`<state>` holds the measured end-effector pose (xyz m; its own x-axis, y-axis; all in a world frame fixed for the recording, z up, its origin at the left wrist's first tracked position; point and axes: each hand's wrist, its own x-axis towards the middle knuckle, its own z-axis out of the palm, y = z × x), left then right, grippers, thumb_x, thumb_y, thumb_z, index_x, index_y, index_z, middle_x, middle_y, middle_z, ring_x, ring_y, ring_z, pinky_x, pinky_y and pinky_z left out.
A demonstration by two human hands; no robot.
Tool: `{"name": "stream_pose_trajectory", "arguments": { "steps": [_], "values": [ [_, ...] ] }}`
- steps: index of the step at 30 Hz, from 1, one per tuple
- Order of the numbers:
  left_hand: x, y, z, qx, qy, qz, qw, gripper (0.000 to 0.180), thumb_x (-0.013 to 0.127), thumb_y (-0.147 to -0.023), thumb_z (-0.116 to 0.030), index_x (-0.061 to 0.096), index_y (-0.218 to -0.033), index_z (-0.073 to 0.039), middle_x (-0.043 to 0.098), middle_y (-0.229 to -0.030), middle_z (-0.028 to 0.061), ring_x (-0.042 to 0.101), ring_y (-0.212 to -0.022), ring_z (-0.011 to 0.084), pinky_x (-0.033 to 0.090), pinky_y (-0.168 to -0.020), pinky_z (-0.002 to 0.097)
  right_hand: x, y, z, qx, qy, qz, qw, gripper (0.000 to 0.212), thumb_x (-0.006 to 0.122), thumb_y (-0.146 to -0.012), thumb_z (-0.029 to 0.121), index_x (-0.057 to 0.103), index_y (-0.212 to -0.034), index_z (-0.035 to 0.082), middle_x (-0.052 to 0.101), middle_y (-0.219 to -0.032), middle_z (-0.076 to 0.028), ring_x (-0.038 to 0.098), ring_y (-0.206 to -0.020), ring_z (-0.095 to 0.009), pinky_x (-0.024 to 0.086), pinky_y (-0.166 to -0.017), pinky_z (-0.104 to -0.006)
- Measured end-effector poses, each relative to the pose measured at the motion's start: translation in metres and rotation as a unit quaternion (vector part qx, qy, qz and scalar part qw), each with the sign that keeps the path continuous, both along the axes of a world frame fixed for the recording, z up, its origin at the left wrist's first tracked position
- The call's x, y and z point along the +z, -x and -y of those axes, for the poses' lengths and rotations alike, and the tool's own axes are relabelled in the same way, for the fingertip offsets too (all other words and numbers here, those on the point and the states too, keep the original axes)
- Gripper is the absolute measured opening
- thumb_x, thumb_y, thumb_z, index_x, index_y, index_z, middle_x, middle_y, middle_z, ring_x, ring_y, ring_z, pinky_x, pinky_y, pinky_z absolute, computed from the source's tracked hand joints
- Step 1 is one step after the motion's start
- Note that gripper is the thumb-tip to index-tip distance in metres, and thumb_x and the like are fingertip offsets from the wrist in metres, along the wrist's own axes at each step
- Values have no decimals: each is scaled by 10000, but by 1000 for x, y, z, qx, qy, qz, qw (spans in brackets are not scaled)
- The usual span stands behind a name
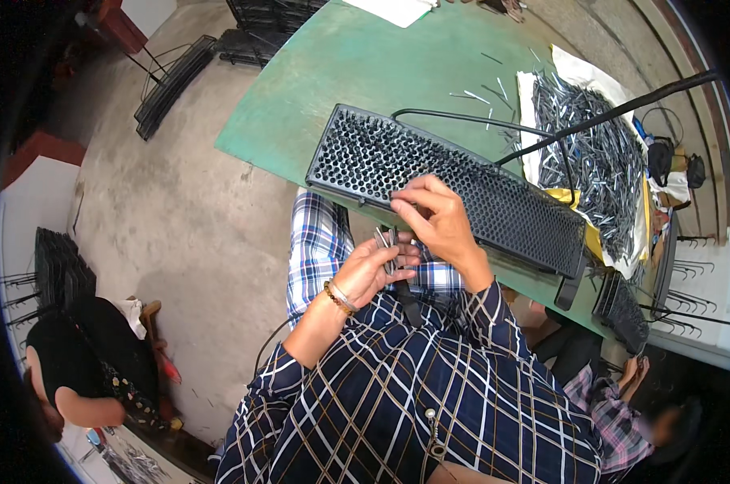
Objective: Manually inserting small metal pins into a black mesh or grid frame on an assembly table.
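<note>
Tray [502,206], long and black, lies aslant along the near edge of the counter [292,89], its top closely covered with small round dark spots; whether these are holes or pegs is hard to tell. The counter is green and spreads out beyond the tray. A co-worker in a plaid sleeve [603,403] sits past the tray's right end, toward the bottom of the view. Right of the tray, a white and yellow sheet [568,60] lies under a heap [582,145] of thin grey metal pieces. A smaller dark tray [623,315] shows beyond the tray's right end, on the near side. One black rod [615,110] slants in from the right, over the heap, down to the tray's far side. Just above the tray's near edge is the right hand [441,222], fingers bent, thumb and forefinger close together; I cannot tell whether anything is between them. Nearer the body than the tray, the left hand [369,270] is turned palm up, pinching a few pins [387,242] between thumb and fingers. A beaded bracelet [338,298] circles its wrist.
</note>
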<state>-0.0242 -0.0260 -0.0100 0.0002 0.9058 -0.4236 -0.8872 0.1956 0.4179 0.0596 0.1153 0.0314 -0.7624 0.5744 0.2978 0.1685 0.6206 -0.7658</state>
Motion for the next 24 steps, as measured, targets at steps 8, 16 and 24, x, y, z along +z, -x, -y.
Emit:
{"name": "stream_pose_trajectory", "arguments": {
  "steps": [8, 16, 24],
  "values": [
    [9, -5, -6, -18, -20, -11, 1000, 277, 434, -924, -80, 468, -1183, 11, 606, -1044, 134, 615, -955, 232, 518, -805, 360, -11, -28, 1, 54, 268, 41, 961, 89, 669, -814, 55, 679, -833, -32, 606, -771, -34, 543, -591, -74, 439, -524, -221],
    [8, -8, -9, -20, 23, -22, 999, 332, 438, -914, -73, 456, -1230, 30, 617, -1068, 161, 625, -950, 239, 524, -784, 342, 6, -8, -8, -117, 204, -69, 970, 152, 669, -810, 107, 674, -900, -15, 662, -796, -65, 602, -668, -103, 467, -568, -228],
    [2, -7, -6, -28, 0, -33, 999, 353, 441, -889, -44, 436, -1229, 50, 594, -1096, 166, 597, -996, 235, 488, -863, 345, -13, 8, -15, -111, -40, -113, 987, 114, 664, -802, 57, 673, -904, 7, 646, -788, -77, 586, -629, -124, 453, -538, -240]
  ]
}}
